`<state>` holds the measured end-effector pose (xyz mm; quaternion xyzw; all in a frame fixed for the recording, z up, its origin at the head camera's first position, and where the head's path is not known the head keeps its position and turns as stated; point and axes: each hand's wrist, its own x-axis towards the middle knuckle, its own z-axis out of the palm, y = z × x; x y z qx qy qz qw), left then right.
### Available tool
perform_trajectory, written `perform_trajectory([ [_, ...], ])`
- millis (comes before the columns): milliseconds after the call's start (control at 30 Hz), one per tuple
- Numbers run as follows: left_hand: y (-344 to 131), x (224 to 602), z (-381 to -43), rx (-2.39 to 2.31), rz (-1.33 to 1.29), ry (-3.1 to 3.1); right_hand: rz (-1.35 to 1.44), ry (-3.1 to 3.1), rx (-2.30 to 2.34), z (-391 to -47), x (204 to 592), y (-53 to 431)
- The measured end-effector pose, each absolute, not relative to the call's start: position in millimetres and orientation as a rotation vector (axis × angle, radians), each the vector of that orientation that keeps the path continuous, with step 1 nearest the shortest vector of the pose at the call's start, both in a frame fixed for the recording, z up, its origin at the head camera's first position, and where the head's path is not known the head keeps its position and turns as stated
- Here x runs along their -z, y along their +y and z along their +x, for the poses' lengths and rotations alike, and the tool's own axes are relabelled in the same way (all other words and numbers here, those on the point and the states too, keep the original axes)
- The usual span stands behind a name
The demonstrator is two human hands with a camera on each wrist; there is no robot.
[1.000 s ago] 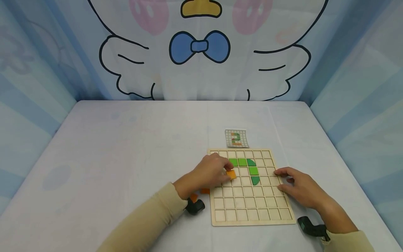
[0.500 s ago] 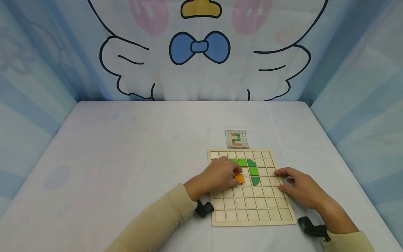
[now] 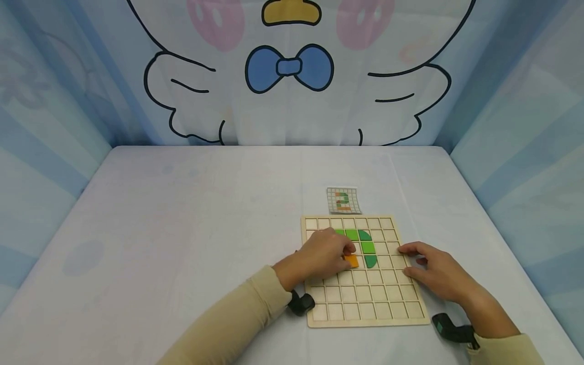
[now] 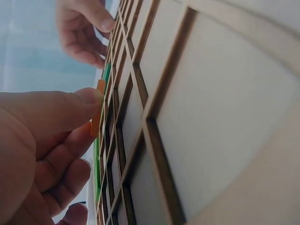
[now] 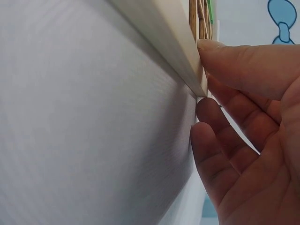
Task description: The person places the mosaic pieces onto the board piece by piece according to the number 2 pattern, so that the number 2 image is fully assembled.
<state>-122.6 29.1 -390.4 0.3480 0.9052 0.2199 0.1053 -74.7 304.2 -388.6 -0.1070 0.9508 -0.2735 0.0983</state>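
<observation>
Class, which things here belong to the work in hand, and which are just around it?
Part of the work:
orange tile, pinched by the left hand
green tiles
wooden grid board, touched by the right hand
printed grid card, probably the pattern

Just around:
black wrist cameras
cartoon backdrop

Right hand (image 5: 274,154) rested at the wooden board's (image 5: 164,33) edge, thumb touching the rim, other fingers loosely bent beside the white cloth (image 5: 93,117). Green piece (image 5: 210,11) partly visible on the board; blue bow print (image 5: 282,18) showed beyond.
</observation>
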Motion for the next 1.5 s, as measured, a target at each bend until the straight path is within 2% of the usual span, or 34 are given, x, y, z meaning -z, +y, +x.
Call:
perform_trajectory([
  [1500,47.3,388.9,-122.2,-0.555,1.061,2.678,-0.306,2.814,0.802,-75.9,390.2,305.0],
])
